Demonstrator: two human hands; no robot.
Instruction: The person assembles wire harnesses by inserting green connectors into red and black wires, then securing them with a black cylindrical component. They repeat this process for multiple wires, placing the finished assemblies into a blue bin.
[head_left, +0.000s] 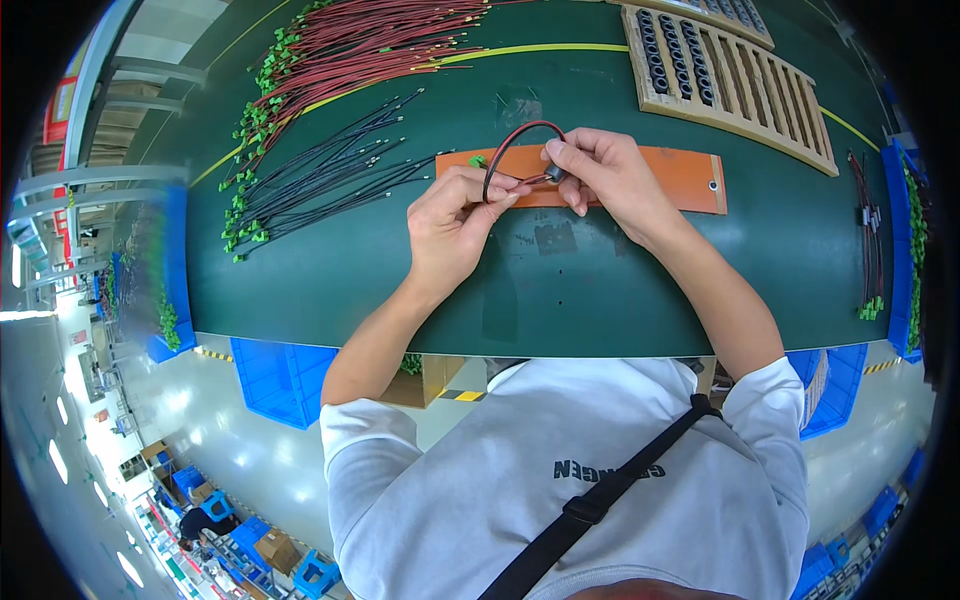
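Over an orange board [680, 180], my left hand [448, 222] pinches a red wire and a black wire [530, 126], which arch up in a loop between my hands. A green connector [478, 161] shows just behind the left fingers. My right hand [612, 178] is closed, its thumb and fingers gripping a small black cylindrical core [555, 173]. Wire passes between the core and the left fingertips; whether it runs through the core's hole I cannot tell. The fingers hide part of the wires.
Red wires [370, 40] with green connectors lie at the far left, black wires [320, 180] nearer. A wooden slotted rack [740, 95] with black cores stands far right. Finished-looking wire bundles [868, 225] lie by the right edge. Blue bins [275, 380] stand below the green table [610, 310].
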